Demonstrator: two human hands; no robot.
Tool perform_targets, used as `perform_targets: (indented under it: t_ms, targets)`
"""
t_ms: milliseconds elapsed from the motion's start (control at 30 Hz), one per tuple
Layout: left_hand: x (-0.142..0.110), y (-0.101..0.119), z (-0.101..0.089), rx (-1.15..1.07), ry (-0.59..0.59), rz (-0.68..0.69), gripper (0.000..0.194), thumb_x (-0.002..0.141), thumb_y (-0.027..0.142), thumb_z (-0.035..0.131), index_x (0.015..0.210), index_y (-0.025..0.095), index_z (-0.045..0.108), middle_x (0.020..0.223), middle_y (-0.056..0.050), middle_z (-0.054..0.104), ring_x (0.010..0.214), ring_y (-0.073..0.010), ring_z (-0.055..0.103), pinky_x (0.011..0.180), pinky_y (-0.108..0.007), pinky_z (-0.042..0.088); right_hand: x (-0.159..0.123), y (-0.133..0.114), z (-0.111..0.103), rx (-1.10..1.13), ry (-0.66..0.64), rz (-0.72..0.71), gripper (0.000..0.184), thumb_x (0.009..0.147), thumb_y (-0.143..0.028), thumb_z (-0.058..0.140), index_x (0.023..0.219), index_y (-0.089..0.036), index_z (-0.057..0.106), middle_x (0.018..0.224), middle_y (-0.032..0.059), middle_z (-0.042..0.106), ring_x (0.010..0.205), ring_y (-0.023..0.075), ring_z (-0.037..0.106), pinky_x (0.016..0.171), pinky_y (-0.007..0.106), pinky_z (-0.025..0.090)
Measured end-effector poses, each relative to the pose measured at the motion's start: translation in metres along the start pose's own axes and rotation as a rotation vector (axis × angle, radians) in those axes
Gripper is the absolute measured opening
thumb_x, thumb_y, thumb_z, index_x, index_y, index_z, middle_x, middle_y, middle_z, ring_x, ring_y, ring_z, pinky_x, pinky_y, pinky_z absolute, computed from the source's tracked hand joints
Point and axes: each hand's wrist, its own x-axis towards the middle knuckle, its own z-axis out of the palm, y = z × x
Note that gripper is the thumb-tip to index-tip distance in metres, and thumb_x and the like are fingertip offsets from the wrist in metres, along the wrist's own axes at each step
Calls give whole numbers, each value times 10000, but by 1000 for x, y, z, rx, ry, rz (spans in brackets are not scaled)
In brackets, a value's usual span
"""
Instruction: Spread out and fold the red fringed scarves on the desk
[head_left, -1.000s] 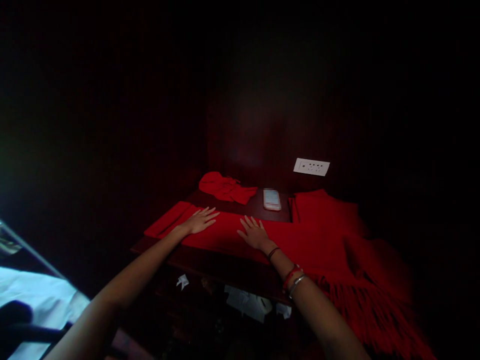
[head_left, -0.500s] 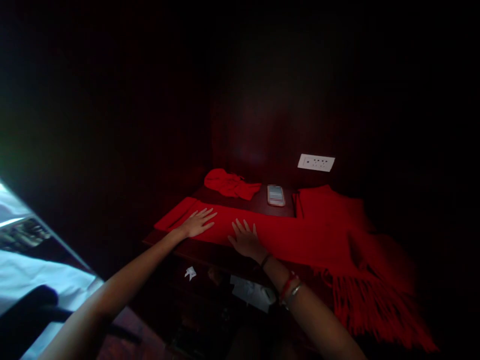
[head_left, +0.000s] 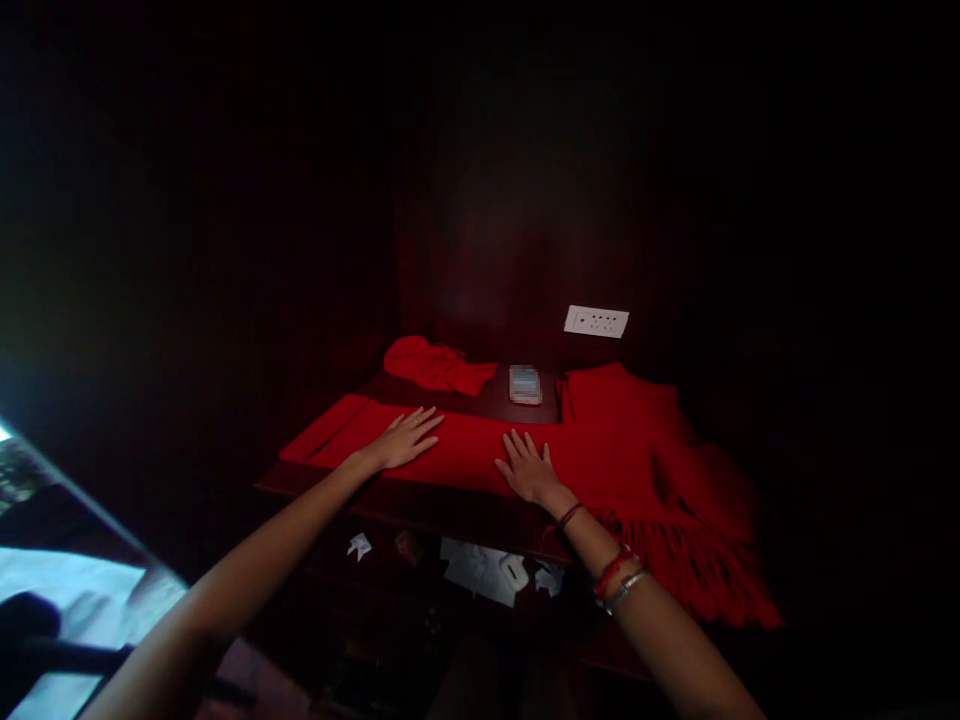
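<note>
A red fringed scarf (head_left: 472,455) lies in a long folded strip along the front of a dark tabletop (head_left: 487,408). My left hand (head_left: 405,440) rests flat on its left part with the fingers spread. Farther right, my right hand (head_left: 530,470) lies palm down on the same cloth, fingers apart; bracelets circle that wrist and forearm. Toward the right the scarf widens into loose folds, and its fringe (head_left: 697,575) hangs over the front edge. Neither hand grips anything.
Behind the scarf lie a crumpled red cloth (head_left: 439,366) and a phone (head_left: 525,384). A white socket panel (head_left: 596,321) is on the dark back wall. Below the tabletop, white papers (head_left: 480,570) and a small white object (head_left: 514,572) show. A bright pale surface (head_left: 67,600) is at lower left.
My right hand slid left toward my left hand, then back right along the scarf. My left hand stayed on the cloth, ending slightly farther right. The camera view shifted a little.
</note>
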Motion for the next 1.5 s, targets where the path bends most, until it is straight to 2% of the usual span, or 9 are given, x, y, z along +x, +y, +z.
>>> perform_targets:
  t_ms: [100, 300, 400, 500, 700, 900, 1067, 1267, 1500]
  targets:
    - [3, 10, 10, 14, -61, -4, 509, 834, 493, 235, 1302, 297, 202, 1374, -8, 159, 1253, -222, 111, 988, -415, 128, -5, 19, 3, -11, -42, 36, 590, 817, -528, 100, 1330, -238, 121, 1398, 2, 61, 1263, 229, 17, 982, 482, 22]
    - [0, -3, 18, 5, -87, -2, 503, 835, 484, 225, 1305, 310, 183, 1376, -3, 154, 1256, -210, 102, 992, -409, 116, -28, 71, -6, -112, -58, 124, 615, 816, -531, 134, 1327, -189, 162, 1391, 51, 111, 1262, 225, 53, 1004, 420, 35]
    - [4, 1, 10, 8, -160, -15, 530, 827, 508, 214, 1310, 294, 173, 1383, -25, 123, 1258, -233, 64, 982, -455, 98, -35, 93, -21, -139, 24, 159, 627, 813, -538, 160, 1317, -170, 209, 1383, 72, 151, 1258, 246, 69, 999, 437, 61]
    - [20, 14, 0, 12, -127, 3, 560, 815, 547, 200, 1310, 287, 184, 1387, -38, 99, 1258, -244, 44, 978, -471, 87, -30, 110, -40, -131, 160, 172, 590, 821, -493, 235, 1298, -148, 267, 1368, 102, 196, 1249, 269, 111, 990, 439, 121]
    - [81, 45, -6, -33, -49, 0, 599, 798, 590, 170, 1314, 285, 172, 1390, -40, 89, 1256, -263, 47, 967, -490, 108, 41, 106, -63, -59, 216, -59, 406, 837, -191, 286, 1210, -85, 406, 1194, 122, 462, 1095, 157, 407, 936, 239, 273]
    - [123, 55, 15, -104, -92, -27, 613, 812, 564, 171, 1326, 231, 140, 1386, -89, 101, 1255, -253, 63, 968, -468, 144, 135, 106, -53, -80, 217, -65, 422, 815, -135, 319, 1227, -69, 382, 1215, 122, 445, 1110, 159, 385, 935, 239, 268]
    - [140, 60, 27, -101, -59, 39, 600, 816, 561, 178, 1322, 240, 152, 1388, -76, 98, 1259, -237, 41, 977, -455, 135, 185, 125, -37, -101, 235, -54, 431, 822, -175, 318, 1241, -84, 367, 1274, 124, 375, 1184, 199, 288, 966, 305, 226]
    - [172, 62, 21, -122, -34, 11, 609, 817, 559, 175, 1323, 221, 156, 1385, -83, 108, 1256, -246, 54, 985, -426, 139, 206, 131, -32, -111, 225, -81, 377, 832, -214, 307, 1127, -95, 509, 1234, 113, 429, 1182, 190, 300, 978, 284, 210]
    - [175, 70, 17, -137, -33, 12, 613, 821, 550, 183, 1320, 194, 181, 1379, -102, 128, 1254, -256, 57, 986, -414, 142, 177, 123, -52, -108, 275, -96, 433, 829, -173, 274, 1233, -48, 368, 1279, 130, 365, 1199, 193, 261, 985, 306, 201]
